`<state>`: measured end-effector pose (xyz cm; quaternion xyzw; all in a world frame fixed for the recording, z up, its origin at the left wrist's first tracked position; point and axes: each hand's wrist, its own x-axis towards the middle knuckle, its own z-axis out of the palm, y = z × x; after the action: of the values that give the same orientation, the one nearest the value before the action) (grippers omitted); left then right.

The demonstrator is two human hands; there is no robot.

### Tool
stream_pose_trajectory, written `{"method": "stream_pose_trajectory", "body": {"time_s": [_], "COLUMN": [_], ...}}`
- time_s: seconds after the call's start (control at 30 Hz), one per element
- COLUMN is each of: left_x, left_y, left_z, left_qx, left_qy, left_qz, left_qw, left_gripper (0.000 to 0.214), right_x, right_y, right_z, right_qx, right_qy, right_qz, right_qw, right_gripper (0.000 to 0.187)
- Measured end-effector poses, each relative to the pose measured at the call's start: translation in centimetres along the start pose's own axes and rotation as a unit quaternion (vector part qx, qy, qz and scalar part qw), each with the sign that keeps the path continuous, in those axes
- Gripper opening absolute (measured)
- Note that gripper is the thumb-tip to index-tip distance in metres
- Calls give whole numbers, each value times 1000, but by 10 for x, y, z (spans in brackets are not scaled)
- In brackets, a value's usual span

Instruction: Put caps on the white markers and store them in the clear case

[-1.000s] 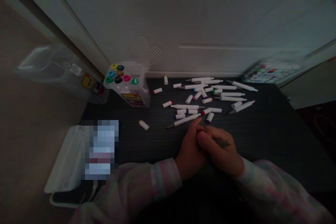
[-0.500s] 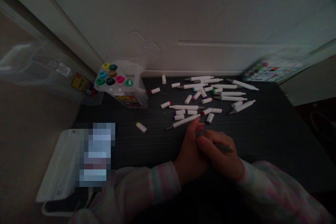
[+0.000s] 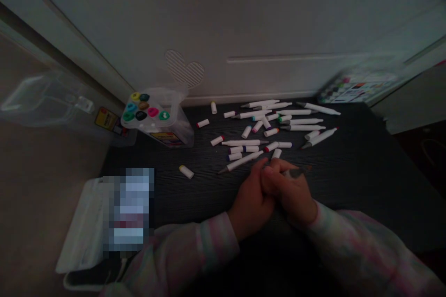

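My right hand [image 3: 294, 192] is closed around a marker [image 3: 294, 172], whose grey front part and brownish tip stick out to the right, uncapped. Against it presses my left hand [image 3: 252, 199], its fingers curled in; whatever lies between the two hands is hidden. Just beyond them, uncapped white markers [image 3: 244, 162] and loose white caps [image 3: 276, 154] with coloured ends lie scattered across the dark tabletop [image 3: 198, 199]. A yellow-ended cap [image 3: 186, 171] sits apart on the left.
A clear plastic case [image 3: 181, 125] holding several capped markers stands at back left, beside a clear lid [image 3: 45, 102]. A blurred-out phone [image 3: 134, 209] and a white flat item [image 3: 81, 227] lie front left. Another marker set [image 3: 358, 86] leans on the wall at back right.
The right hand has turned, so the marker's grey part and tip now show at its right side. The left fingers have curled in closer to the right hand. The view has shifted slightly.
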<state>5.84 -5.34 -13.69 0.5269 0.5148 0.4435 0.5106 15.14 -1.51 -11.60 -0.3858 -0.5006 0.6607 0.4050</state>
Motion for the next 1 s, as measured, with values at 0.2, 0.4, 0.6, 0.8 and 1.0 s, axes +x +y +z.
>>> {"method": "stream_pose_trajectory", "body": {"time_s": [0.2, 0.4, 0.6, 0.8, 1.0], "left_x": [4, 7, 11, 17, 21], "left_y": [5, 7, 5, 4, 9], "left_z": [-6, -12, -14, -19, -24], "left_qx": [-50, -163, -257, -381, -420], "left_qy": [16, 53, 12, -18, -37], "left_qz": [-28, -83, -116, -123, -162], "left_qw": [998, 982, 959, 916, 892], "left_gripper": [52, 40, 35, 30, 16], "right_x": [3, 8, 11, 21, 28], "right_y": [-3, -2, -1, 0, -10], "right_z": [2, -2, -2, -6, -8], "right_qx": [-56, -209, -164, 111, 232], "right_qy": [-7, -32, 19, 49, 73], "right_qz": [-35, -119, -74, 70, 138], "right_qw": [998, 970, 984, 990, 960], "right_gripper": [18, 12, 12, 18, 20]}}
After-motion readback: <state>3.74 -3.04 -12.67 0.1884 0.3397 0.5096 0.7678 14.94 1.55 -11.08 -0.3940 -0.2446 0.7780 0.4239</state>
